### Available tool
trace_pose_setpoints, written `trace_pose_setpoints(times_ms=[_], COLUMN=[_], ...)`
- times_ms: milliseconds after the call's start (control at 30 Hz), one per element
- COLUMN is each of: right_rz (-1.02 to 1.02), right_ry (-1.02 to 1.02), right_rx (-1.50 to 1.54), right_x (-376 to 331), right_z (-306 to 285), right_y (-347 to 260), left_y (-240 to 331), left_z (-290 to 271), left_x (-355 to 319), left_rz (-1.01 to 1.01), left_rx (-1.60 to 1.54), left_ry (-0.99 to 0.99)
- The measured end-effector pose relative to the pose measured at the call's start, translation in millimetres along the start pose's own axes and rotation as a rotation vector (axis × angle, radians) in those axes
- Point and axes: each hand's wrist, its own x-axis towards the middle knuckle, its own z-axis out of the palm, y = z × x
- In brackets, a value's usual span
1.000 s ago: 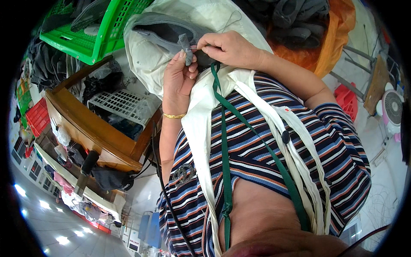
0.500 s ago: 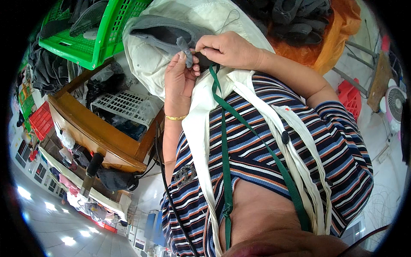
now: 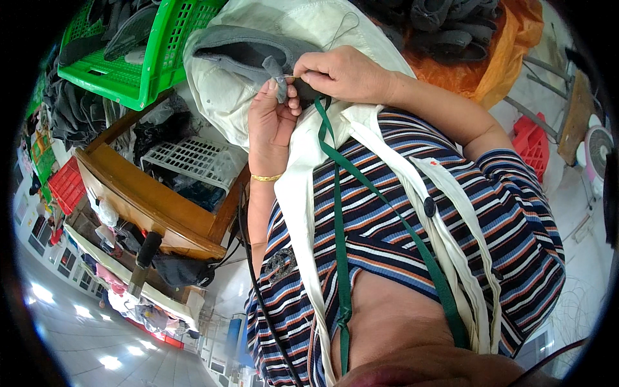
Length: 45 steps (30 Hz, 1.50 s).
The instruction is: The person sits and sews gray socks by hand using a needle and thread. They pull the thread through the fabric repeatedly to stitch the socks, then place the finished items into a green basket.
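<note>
My left hand [image 3: 274,119] is closed, its thumb and fingers pinching a small strip of grey fabric [image 3: 273,66] that looks knotted or bow-like. From the right, my right hand [image 3: 348,74] pinches a thin needle [image 3: 288,77] whose tip meets that strip. Just beyond the hands lies a dark grey felt slipper [image 3: 222,35], its opening facing up, on the white cloth [image 3: 216,103] over my lap. A loop of thin dark thread [image 3: 348,19] rests on the cloth, above my right hand. Whether the strip is joined to the slipper is hidden by my fingers.
At far left a green plastic crate [image 3: 145,84] holds grey slippers. Below it stands a wooden drawer [image 3: 161,200] with a white plastic basket [image 3: 193,158]. An orange sack [image 3: 509,51] with more dark slippers lies far right, near a metal-legged stool [image 3: 574,116] and a fan [image 3: 594,148].
Both hands keep their grip and have hardly moved. The strip and needle have shifted very slightly. The surroundings have moved a little in the picture.
</note>
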Motion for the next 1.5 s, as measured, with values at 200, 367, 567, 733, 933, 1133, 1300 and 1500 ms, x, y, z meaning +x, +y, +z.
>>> trace_pose_setpoints(times_ms=[200, 367, 567, 733, 933, 1133, 1300, 1500], right_rz=[0.006, 0.01, 0.011, 0.143, 0.292, 0.284, 0.307, 0.336], right_ry=[-0.01, -0.012, 0.007, -0.046, -0.146, -0.131, -0.15, -0.16], right_rx=[0.005, 0.005, 0.017, 0.185, 0.325, 0.322, 0.328, 0.339], right_x=[0, 1, 1, 4, 8, 10, 9, 8], right_z=[0, -1, 1, 0, 1, 16, 21, 20], right_y=[0, 0, 3, 1, -1, -4, -3, -7], left_y=[0, 0, 1, -2, 0, -1, 1, -1], left_z=[0, 0, 4, 3, 4, -13, -9, -1], left_x=[0, 0, -2, -4, -8, -8, -11, -13], left_rz=[0.003, 0.004, 0.034, 0.175, 0.227, 0.231, 0.198, 0.23], left_rx=[0.002, 0.011, 0.035, 0.176, 0.273, 0.315, 0.37, 0.416], left_ry=[-0.001, 0.006, -0.001, 0.117, 0.183, 0.171, 0.169, 0.166])
